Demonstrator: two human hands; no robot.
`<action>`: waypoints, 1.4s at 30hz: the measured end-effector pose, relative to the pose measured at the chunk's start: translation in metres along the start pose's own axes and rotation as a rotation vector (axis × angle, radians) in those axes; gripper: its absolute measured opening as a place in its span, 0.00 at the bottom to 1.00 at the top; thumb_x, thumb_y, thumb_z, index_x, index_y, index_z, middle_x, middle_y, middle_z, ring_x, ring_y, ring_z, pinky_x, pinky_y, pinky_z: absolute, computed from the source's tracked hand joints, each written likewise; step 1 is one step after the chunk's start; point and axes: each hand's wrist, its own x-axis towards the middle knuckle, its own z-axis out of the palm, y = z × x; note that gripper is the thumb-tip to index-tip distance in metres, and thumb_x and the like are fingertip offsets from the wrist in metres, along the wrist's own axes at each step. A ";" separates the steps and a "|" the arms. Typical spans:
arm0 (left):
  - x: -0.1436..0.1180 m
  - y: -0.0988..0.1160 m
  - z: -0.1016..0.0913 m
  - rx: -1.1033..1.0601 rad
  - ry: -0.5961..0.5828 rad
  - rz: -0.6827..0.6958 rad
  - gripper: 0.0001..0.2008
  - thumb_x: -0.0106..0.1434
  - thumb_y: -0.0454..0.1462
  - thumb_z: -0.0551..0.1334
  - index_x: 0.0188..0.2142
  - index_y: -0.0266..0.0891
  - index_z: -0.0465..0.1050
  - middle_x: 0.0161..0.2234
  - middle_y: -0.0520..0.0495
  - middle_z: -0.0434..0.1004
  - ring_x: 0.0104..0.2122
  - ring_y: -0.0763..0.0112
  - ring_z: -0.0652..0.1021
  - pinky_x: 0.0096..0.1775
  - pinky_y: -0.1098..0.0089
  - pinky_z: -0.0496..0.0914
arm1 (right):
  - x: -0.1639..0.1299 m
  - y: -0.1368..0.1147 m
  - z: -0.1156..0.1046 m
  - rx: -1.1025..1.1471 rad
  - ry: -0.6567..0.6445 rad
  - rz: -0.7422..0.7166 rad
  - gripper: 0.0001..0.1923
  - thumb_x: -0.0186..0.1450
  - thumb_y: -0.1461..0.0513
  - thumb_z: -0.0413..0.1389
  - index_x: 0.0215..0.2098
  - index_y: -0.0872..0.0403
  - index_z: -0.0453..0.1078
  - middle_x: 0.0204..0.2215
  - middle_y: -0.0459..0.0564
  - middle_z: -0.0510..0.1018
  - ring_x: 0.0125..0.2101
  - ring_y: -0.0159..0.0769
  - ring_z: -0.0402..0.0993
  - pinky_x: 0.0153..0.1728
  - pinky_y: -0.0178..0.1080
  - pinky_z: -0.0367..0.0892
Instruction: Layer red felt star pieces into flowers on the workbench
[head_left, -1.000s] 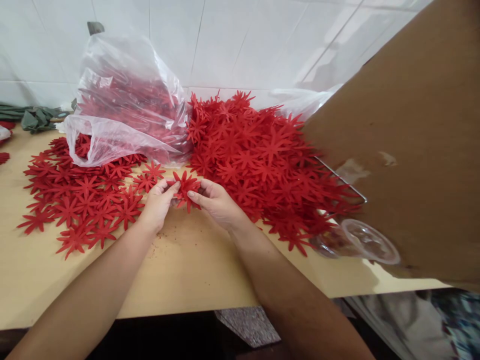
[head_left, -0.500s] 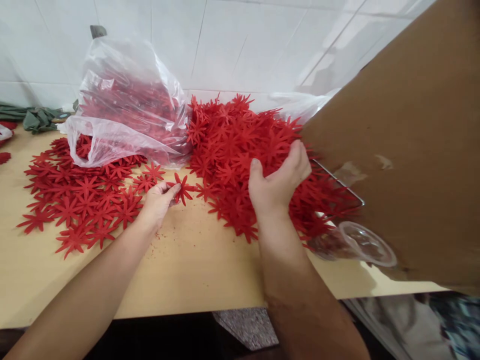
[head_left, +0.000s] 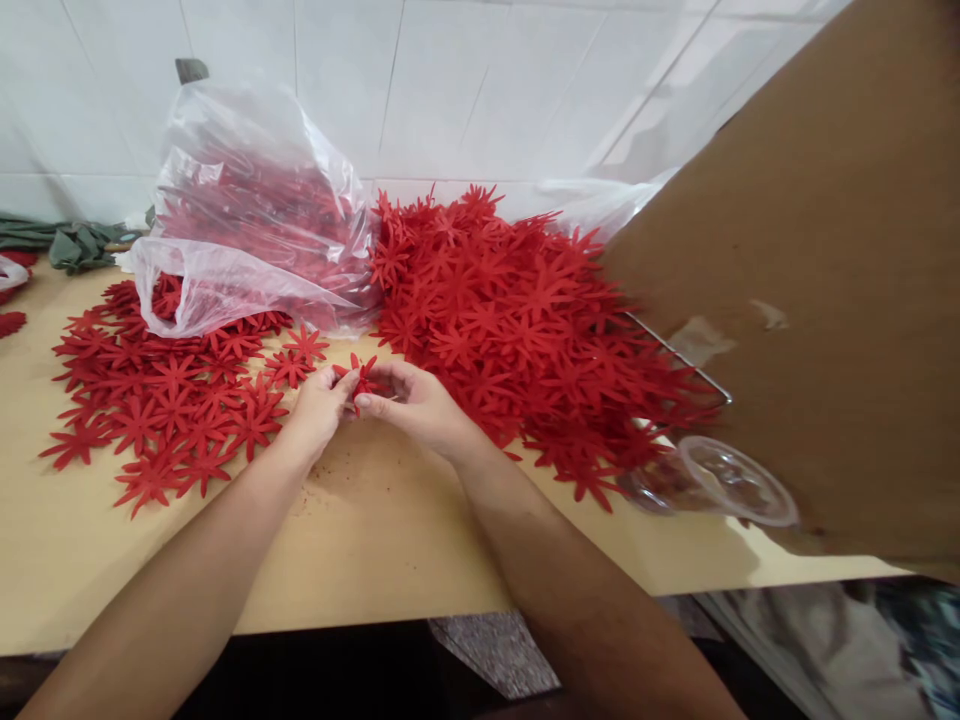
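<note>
My left hand (head_left: 319,408) pinches a red flower-shaped piece (head_left: 363,378) with narrow petals, held just above the table. From the other side my right hand (head_left: 416,405) has its thumb and fingers closed on the same piece, so part of it is hidden. A large pile of similar red pieces (head_left: 480,310) rises behind and to the right of my right hand. To the left of my left hand lies a lower pile (head_left: 172,390) of them, with a couple of loose ones (head_left: 296,358) near my fingers.
A clear plastic bag (head_left: 255,210) full of red pieces stands against the tiled wall (head_left: 465,90). On the right a tall brown cardboard panel (head_left: 810,250) leans over the table (head_left: 352,560). A clear plastic tub (head_left: 739,480) lies by it. Green cloth-like material (head_left: 82,243) sits far left.
My right hand has come left and down from over the large pile to the red piece in my left hand, and its fingers have closed on it. My left hand has stayed nearly still.
</note>
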 end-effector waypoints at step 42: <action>-0.002 -0.006 -0.006 -0.118 -0.114 0.062 0.13 0.47 0.43 0.65 0.26 0.36 0.69 0.26 0.53 0.72 0.25 0.81 0.70 0.31 0.76 0.64 | 0.000 -0.007 -0.002 0.210 0.225 -0.021 0.20 0.45 0.48 0.62 0.19 0.55 0.62 0.14 0.40 0.66 0.16 0.22 0.60 0.20 0.30 0.58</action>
